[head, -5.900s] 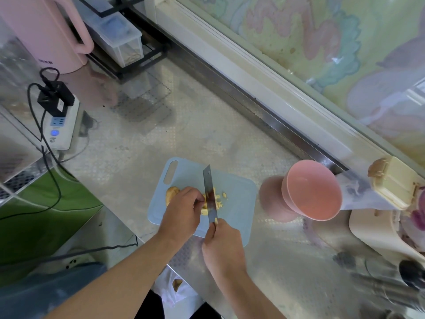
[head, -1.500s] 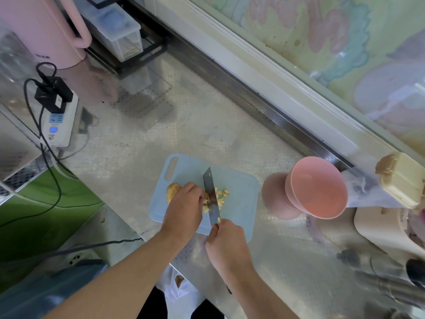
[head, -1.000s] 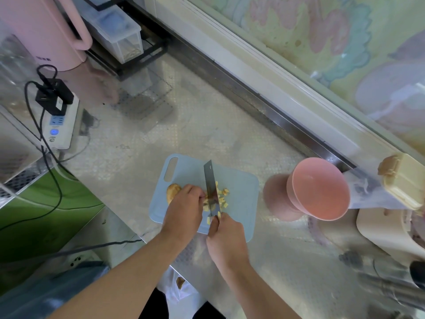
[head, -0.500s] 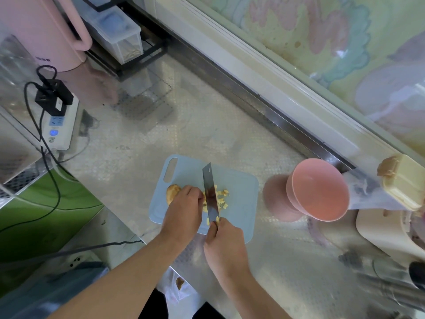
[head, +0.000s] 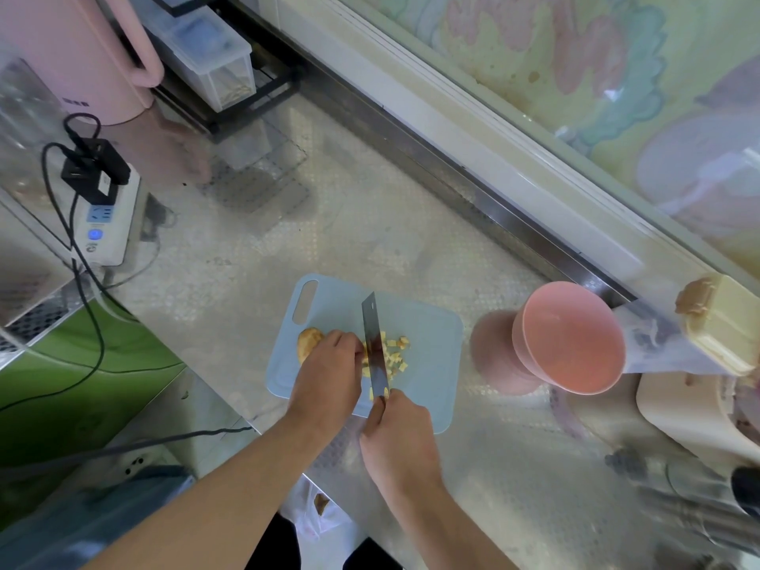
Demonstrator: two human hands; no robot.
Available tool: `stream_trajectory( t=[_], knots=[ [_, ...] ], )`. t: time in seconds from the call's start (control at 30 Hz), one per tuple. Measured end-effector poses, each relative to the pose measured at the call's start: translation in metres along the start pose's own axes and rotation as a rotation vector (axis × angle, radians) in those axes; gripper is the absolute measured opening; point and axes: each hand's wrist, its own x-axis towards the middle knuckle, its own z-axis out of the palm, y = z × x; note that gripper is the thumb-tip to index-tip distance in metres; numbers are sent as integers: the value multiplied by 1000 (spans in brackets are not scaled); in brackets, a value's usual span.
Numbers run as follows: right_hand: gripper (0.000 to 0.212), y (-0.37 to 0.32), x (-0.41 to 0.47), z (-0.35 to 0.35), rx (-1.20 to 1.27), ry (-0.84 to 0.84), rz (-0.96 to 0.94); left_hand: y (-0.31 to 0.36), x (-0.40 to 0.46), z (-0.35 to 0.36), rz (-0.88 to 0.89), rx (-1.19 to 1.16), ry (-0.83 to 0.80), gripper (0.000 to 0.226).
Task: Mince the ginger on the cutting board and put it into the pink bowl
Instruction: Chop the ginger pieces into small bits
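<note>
My right hand (head: 397, 429) has its grip wrapped tight round the knife (head: 375, 347) handle, blade down on the board (head: 427, 364). My left hand (head: 329, 374) sits with fingers curled over the ginger (head: 308, 341), pinning it just beside the blade.

The worry I see is those left fingertips: they are almost touching the flat of the knife, so a cut that drifts left could nick them. The uncut lump is small and rounded, and I judge it could roll under pressure. Cut bits (head: 392, 355) lie loose to the right of the blade and some near the board's front edge; a hard chop could flick them onto the counter (head: 288, 240). The pieces look like coarse cubes, not yet a mince, so moving them now would be too early. The bowl (head: 569, 343) stands off the board to the right, well apart, so a carry over bare counter may drop bits.

Count: one board, one knife, one bowl, one uncut lump, and roughly a dozen cut bits, though some hide behind the blade.
</note>
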Motion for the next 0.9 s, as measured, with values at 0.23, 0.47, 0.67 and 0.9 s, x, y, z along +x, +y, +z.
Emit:
stream_trajectory(
  t=[0.23, 0.47, 0.67, 0.9],
  knots=[
    [12, -6, 6, 1, -45, -58, 41, 1, 0, -1, 3, 16, 2, 9],
    [5, -13, 6, 3, -35, -94, 49, 5, 0, -4, -19, -12, 13, 12],
    [25, -8, 11, 7, 7, 1, 18, 6, 1, -6, -16, 0, 2, 13],
    [29, 1, 9, 1, 44, 76, -10, 6, -2, -11, -24, -23, -21, 17]
  ],
)
